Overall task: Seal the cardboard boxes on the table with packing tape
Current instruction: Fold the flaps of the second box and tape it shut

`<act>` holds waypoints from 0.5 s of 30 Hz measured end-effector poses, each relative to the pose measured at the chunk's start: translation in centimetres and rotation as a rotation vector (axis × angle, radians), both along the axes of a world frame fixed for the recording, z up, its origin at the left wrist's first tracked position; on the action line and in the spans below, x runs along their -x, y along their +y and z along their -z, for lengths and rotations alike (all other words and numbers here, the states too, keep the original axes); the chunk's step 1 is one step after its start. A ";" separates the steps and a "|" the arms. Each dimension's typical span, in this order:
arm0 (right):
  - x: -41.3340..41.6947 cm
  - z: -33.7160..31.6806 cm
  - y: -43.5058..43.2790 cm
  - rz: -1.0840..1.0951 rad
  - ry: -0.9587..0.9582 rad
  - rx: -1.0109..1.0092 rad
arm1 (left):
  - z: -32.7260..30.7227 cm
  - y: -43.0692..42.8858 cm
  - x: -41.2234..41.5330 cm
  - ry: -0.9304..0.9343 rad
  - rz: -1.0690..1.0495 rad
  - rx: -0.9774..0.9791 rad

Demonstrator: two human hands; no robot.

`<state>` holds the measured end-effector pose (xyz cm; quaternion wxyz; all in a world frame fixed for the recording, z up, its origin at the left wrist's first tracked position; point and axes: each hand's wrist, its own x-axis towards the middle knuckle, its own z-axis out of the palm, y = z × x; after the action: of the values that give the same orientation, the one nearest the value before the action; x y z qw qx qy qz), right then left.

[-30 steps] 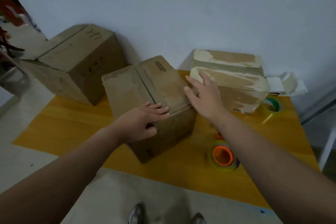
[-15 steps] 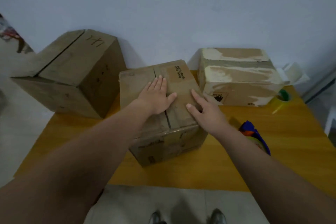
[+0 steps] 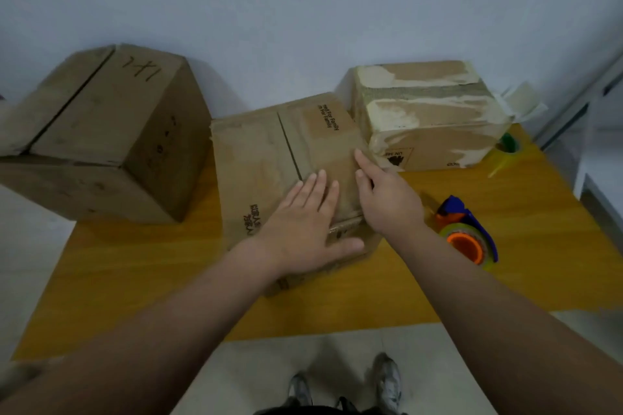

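- Small brown cardboard box: stands at the middle of the yellow wooden table, directly in front of the person. Both top flaps are down. The centre seam shows as a dark open line with no tape visible on it.
- Left hand: lies flat on the near end of the box top, fingers straight and slightly spread, pressing the flaps down over the seam.
- Right hand: rests at the box's right top edge, fingers extended and relaxed, gripping nothing.
- Blue tape dispenser with an orange-cored clear roll: lies on the table just to the right of the right hand, apart from the box.
- Judgement: the seam's long axis runs away from the person. The right hand is the nearer to the dispenser, so it would fetch the tape while the left hand holds the flaps.
- Large brown cardboard box: far left against the wall, seam open.
- Cardboard box with torn pale tape remnants: far right, beside a green tape roll.
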<state>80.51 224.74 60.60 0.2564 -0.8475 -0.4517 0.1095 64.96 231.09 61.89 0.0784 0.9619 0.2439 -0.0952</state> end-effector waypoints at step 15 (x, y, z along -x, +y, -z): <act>-11.5 6.9 -5.7 0.165 0.139 0.209 | 2.6 0.3 -6.7 -0.257 -0.405 -0.359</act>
<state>92.00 219.07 53.74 0.2055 -0.8942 -0.3477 0.1931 71.66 231.37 59.27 -0.0454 0.8963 0.4319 0.0898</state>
